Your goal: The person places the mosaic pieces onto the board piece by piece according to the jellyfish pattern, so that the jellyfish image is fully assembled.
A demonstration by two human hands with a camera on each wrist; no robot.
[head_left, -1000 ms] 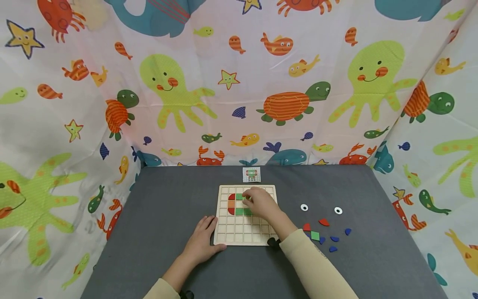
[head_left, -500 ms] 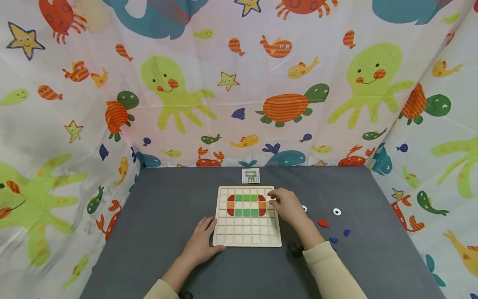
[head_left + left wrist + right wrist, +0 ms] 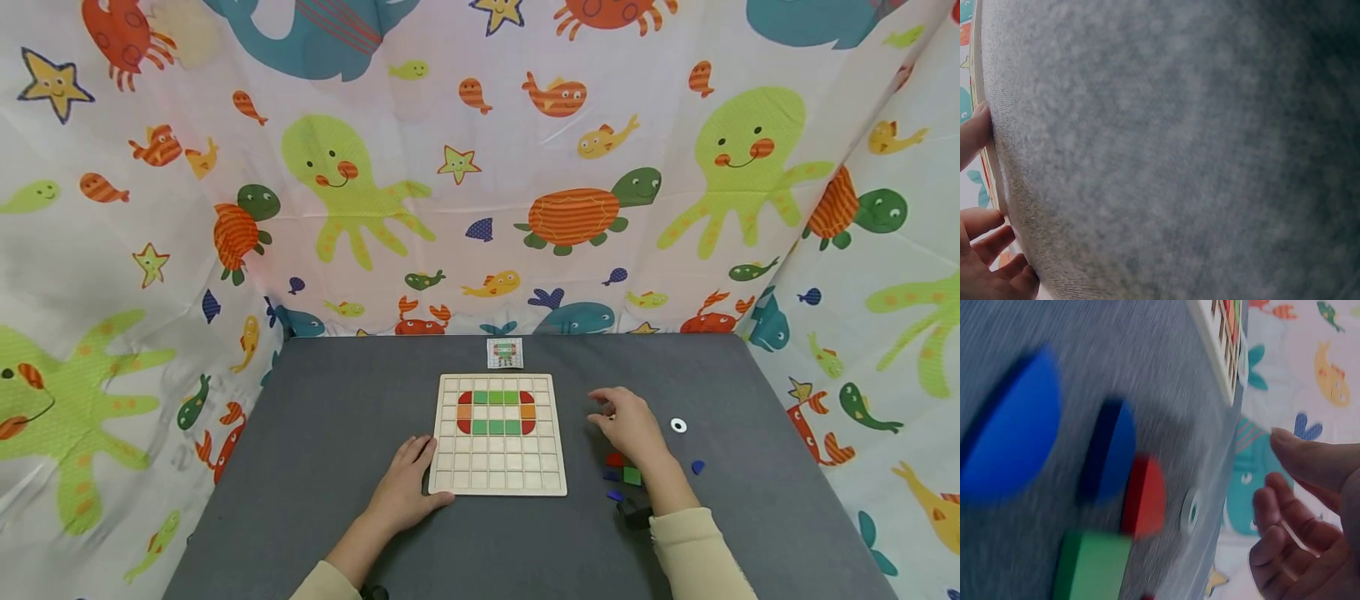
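On the board [image 3: 497, 467]: six green tiles [image 3: 496, 427], four red tiles [image 3: 465, 427], two orange tiles [image 3: 528, 412].

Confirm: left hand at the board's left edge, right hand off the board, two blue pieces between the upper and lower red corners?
One error: the two pieces between the upper and lower red corners are orange, not blue; see the head view. Left hand at the left edge of the board, right hand off it: correct.

Right grip [image 3: 628, 427] has left right edge of board [image 3: 497, 460], now above table [image 3: 525, 550] farther right; green square [image 3: 632, 476], red piece [image 3: 615, 459] uncovered again.
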